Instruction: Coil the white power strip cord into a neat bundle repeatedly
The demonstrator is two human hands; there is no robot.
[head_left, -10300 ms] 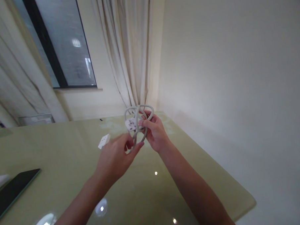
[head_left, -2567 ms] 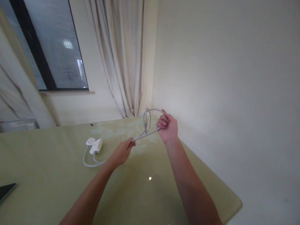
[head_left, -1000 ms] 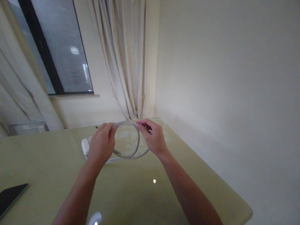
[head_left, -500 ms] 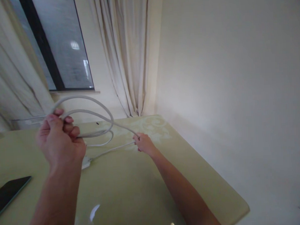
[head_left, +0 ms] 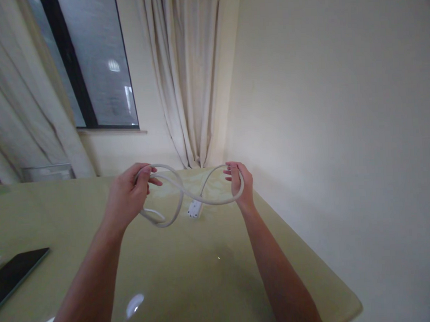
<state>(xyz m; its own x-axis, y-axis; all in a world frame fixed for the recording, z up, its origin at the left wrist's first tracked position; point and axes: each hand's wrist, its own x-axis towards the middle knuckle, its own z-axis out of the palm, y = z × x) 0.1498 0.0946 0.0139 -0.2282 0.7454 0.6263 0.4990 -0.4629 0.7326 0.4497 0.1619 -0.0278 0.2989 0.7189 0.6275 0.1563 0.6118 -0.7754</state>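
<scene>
A white power cord [head_left: 215, 202] runs in loops between my two hands above the table. My left hand [head_left: 131, 191] is closed on the coiled part, with loops hanging from its fingers. At the right, my right hand [head_left: 240, 181] pinches the cord between thumb and fingers, and a bend of it curves over the thumb side. From there the cord leads back to a white power strip socket block [head_left: 194, 208], which hangs or lies between the hands; whether it touches the table I cannot tell.
The pale green glossy table [head_left: 177, 276] has its right edge along a bare wall [head_left: 324, 128]. A dark flat tablet-like device [head_left: 16, 276] lies at the left. Behind stand beige curtains [head_left: 186, 77] and a dark-framed window [head_left: 96, 61].
My left hand has moved right and slightly down with the coil. The right hand has risen to the right, drawing up a cord bend. The socket block has shifted right and now shows fully.
</scene>
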